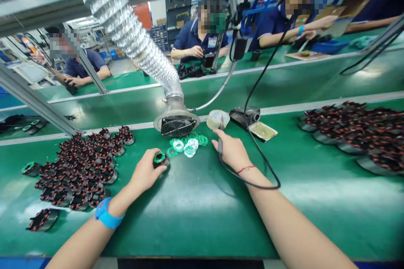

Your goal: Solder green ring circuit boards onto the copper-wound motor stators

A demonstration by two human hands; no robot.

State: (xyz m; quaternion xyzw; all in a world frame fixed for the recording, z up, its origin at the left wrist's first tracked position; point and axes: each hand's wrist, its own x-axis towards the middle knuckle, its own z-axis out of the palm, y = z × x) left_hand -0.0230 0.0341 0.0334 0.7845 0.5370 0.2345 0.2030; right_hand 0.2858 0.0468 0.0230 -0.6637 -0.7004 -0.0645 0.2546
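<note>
Green tabletop [195, 214], shiny, w/ glare patches; pale metal strip runs along its far side. L hand [145, 172] grips a coil [161, 161] w/ green ring on top, held nr tabletop ctr; can't tell if it touches the surface. R hand [232, 151] grasps a soldering iron [220, 146], tip at a pale round lump [217, 120]; contact unclear. Iron's black cord loops by the R wrist.

Loose green & white rings [187, 146] heaped btwn the hands, just in front of a fan [177, 125] hung on a silver duct [135, 38]. Iron stand [248, 115] w/ flat tray [263, 130] sits right of the lump. Big coil pile [78, 168] at L, another pile [356, 134] at far R; single coil [43, 220] nr front L.

Bkgd: co-workers in dark blue shirts at a 2nd green bench [126, 80], blue bin [328, 46] at R, shelves [178, 14] behind.
</note>
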